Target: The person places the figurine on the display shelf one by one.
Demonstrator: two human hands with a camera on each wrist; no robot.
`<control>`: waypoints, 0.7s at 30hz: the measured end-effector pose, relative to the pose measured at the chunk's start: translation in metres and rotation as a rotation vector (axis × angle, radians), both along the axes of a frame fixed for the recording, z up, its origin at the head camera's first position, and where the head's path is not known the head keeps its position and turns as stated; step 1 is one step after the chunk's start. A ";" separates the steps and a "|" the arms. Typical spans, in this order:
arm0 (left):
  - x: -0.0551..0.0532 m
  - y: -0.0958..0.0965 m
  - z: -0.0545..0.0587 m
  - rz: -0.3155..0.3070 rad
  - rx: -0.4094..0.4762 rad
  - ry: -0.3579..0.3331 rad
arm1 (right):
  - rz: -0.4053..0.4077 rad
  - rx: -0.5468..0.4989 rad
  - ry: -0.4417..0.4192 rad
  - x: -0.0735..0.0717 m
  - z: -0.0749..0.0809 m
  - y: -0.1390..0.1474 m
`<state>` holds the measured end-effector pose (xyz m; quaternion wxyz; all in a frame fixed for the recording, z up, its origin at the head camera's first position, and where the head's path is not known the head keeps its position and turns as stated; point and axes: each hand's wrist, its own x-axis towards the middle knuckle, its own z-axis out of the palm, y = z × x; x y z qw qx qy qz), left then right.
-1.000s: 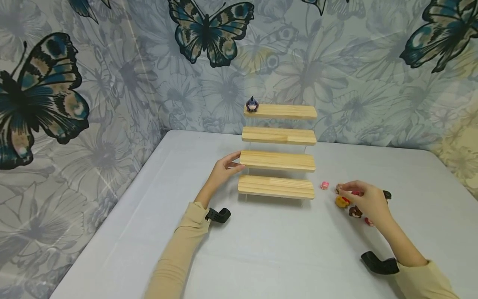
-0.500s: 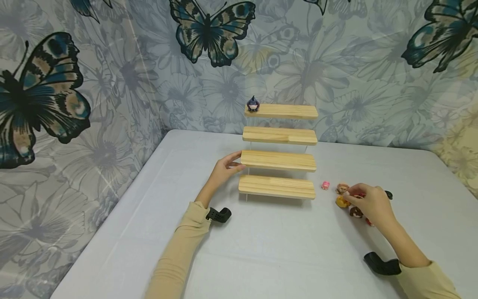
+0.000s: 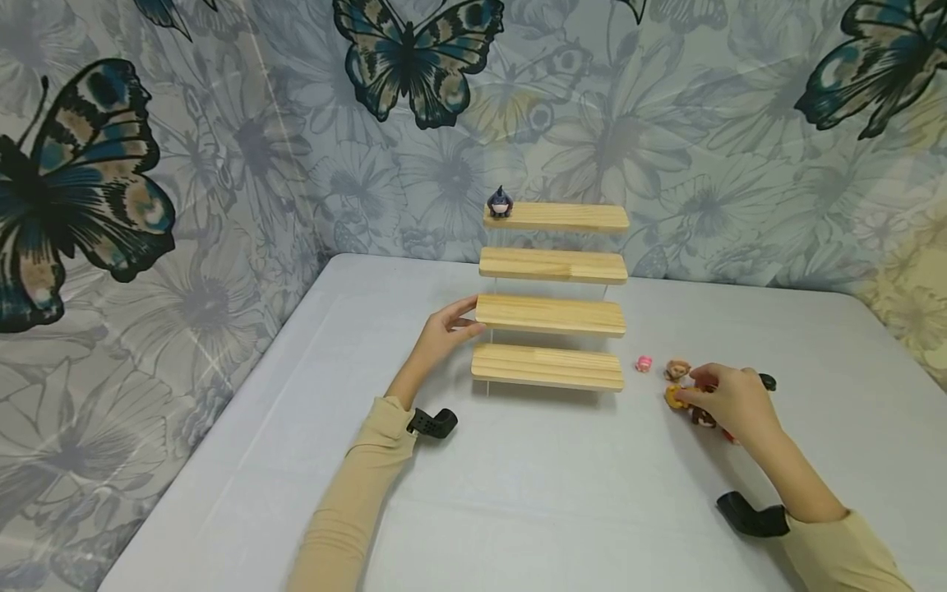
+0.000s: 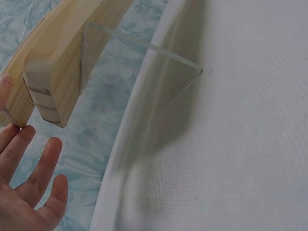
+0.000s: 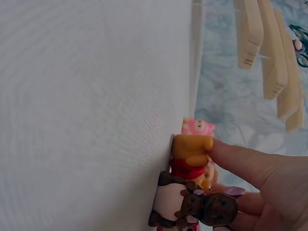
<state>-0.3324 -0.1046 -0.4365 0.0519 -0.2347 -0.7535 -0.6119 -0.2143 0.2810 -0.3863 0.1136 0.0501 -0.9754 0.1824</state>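
A stepped wooden display stand (image 3: 550, 315) has several pale boards on clear supports. My left hand (image 3: 442, 333) grips the left end of its second board from the bottom; in the left wrist view the fingertips (image 4: 26, 131) press that board's end, while other fingers stay loose. At the right, my right hand (image 3: 732, 399) pinches a yellow bear figurine in a red shirt (image 5: 185, 168), which stands among other figurines. Against it in the right wrist view is a brown figurine with a pale belly (image 5: 171, 199). A dark blue figurine (image 3: 500, 203) sits on the top board's left end.
A small pink figurine (image 3: 644, 363) and a light-brown one (image 3: 676, 369) lie between the stand and my right hand. A dark object (image 3: 768, 381) shows behind that hand. Patterned butterfly cloth (image 3: 414, 189) rises behind the white table (image 3: 547, 485).
My right hand's fingers have come off the light-brown figurine, shifting slightly right and toward me onto the yellow bear. The left hand keeps its place on the stand.
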 end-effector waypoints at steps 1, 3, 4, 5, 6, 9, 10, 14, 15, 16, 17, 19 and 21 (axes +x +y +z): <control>-0.001 0.000 -0.001 0.002 0.001 0.006 | 0.004 -0.001 -0.004 0.000 0.000 0.000; -0.004 0.000 -0.005 0.006 0.005 0.029 | -0.002 0.007 -0.016 -0.003 -0.001 0.000; -0.005 0.000 -0.007 0.008 0.009 0.031 | 0.000 0.005 -0.031 -0.003 -0.001 0.001; -0.006 0.000 -0.008 0.009 0.010 0.034 | 0.001 0.011 -0.039 -0.004 -0.001 0.001; -0.006 0.000 -0.009 0.009 0.012 0.036 | -0.001 0.021 -0.048 -0.004 -0.001 0.001; -0.008 -0.001 -0.010 0.010 0.010 0.038 | -0.007 0.055 -0.061 -0.005 0.000 0.001; -0.007 0.000 -0.010 0.011 0.009 0.037 | -0.001 0.060 -0.064 -0.004 0.002 0.000; -0.004 0.000 -0.006 0.009 0.009 0.035 | 0.026 0.094 -0.106 -0.007 0.002 -0.002; -0.003 0.000 -0.004 0.007 0.012 0.033 | 0.040 0.098 -0.114 -0.008 0.002 -0.003; -0.002 0.000 -0.003 0.004 0.013 0.029 | 0.060 0.098 -0.123 -0.008 0.002 -0.003; -0.002 0.000 -0.003 0.001 0.014 0.026 | 0.074 0.107 -0.127 -0.009 0.002 -0.003; -0.001 0.000 -0.002 -0.004 0.013 0.023 | 0.094 0.113 -0.129 -0.009 0.002 -0.004; -0.001 0.000 -0.002 -0.007 0.011 0.027 | 0.101 0.124 -0.120 -0.010 0.001 -0.005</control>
